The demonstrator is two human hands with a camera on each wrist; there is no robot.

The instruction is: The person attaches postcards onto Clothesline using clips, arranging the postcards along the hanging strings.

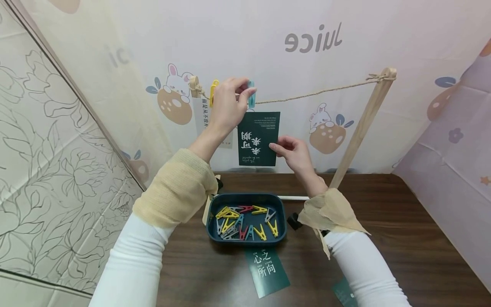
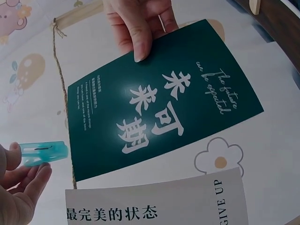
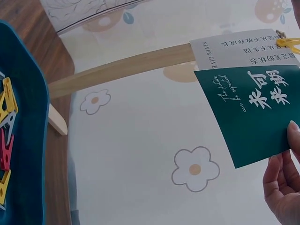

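Observation:
In the head view my left hand (image 1: 230,102) pinches a light blue clothespin (image 1: 251,94) at the twine (image 1: 312,93). Close below it hangs a dark green card (image 1: 258,147) with white lettering, its right edge pinched between the thumb and fingers of my right hand (image 1: 293,153). The left wrist view has the clothespin's tip (image 2: 60,150) close to the twine, beside the card's top edge. Left of the green card, a white printed card (image 3: 239,49) hangs from the twine by a yellow clothespin (image 1: 213,93), partly behind my left arm.
A dark blue tray (image 1: 281,236) of yellow, grey, red and blue clothespins stands on the brown table (image 1: 402,238). In front lies a green card (image 1: 267,273), with another green card (image 1: 345,292) partly under my right sleeve. A wooden post (image 1: 362,128) holds the twine's right end.

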